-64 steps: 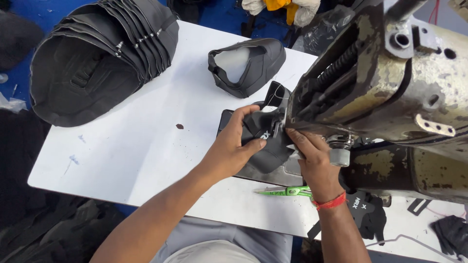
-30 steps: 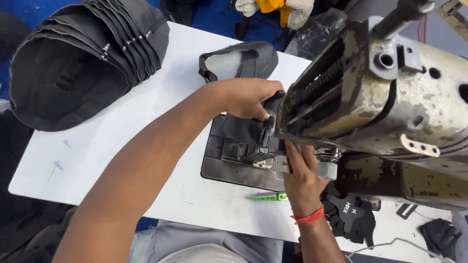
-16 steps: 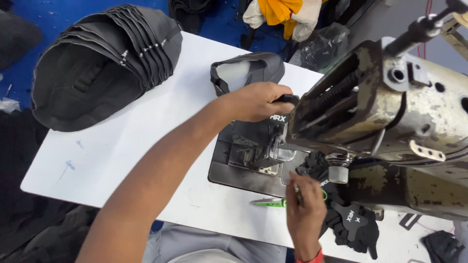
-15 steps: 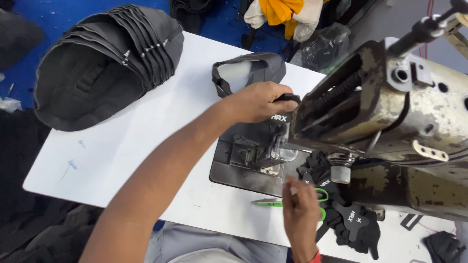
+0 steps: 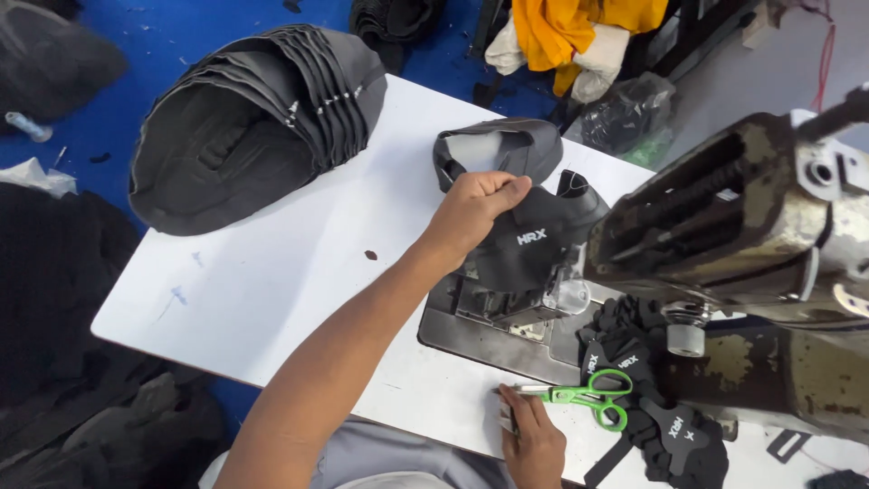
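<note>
Now that my left hand (image 5: 478, 210) has pinched the black shoe upper (image 5: 534, 243) off the sewing machine (image 5: 724, 235), my right hand (image 5: 532, 444) has dropped back, fingers loose on the green scissors (image 5: 579, 396) just beside it, so that stitch looks done.

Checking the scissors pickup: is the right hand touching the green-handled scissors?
Touching. The head view shows the right hand with its fingers resting on the blades of the green-handled scissors on the white table.

small white label (image 5: 531, 237) on black fabric piece (image 5: 534, 244)
</note>
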